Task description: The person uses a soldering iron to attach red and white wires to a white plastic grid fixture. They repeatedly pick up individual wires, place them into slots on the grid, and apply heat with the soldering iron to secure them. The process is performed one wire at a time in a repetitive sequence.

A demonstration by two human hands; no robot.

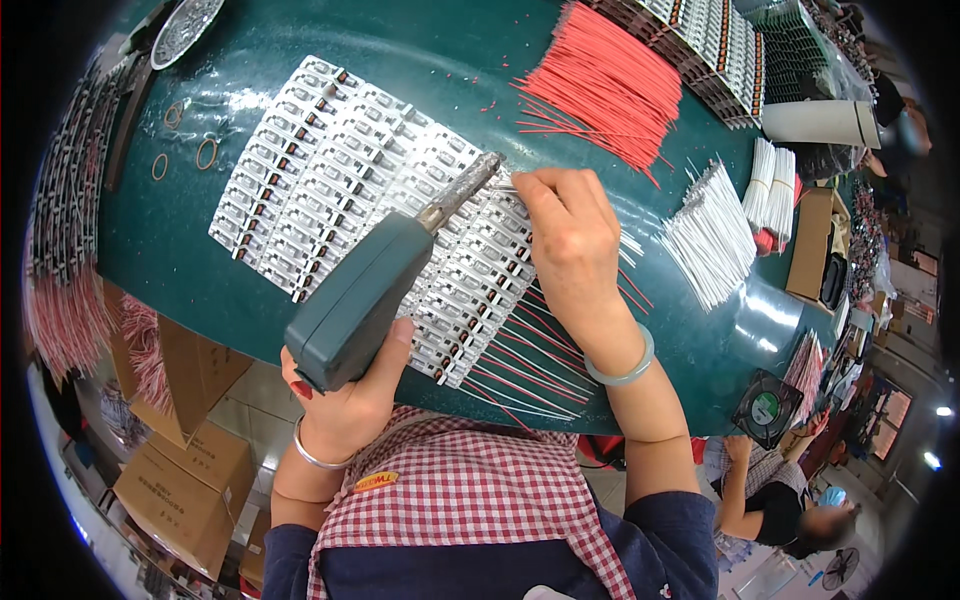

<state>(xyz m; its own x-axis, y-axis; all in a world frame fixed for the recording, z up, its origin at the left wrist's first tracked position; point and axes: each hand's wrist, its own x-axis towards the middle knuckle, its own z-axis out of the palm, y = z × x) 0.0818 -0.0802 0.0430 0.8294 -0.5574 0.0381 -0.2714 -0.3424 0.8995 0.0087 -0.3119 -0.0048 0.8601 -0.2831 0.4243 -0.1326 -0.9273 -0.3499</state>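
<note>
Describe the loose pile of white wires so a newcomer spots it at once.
Start with the green tabletop and find the big red wire pile at its top. Below and to the right of that lies the loose pile of white wires. Unlike the neatly gathered white wire bundles just to its upper right, it is spread out in a fan.

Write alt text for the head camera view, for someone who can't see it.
A person's left grip holds a dark green gun-shaped tool, its metal tip over rows of small white parts; the right grip is close beside the tip. Loose red wires and white wires lie farther right on the green table.
</note>
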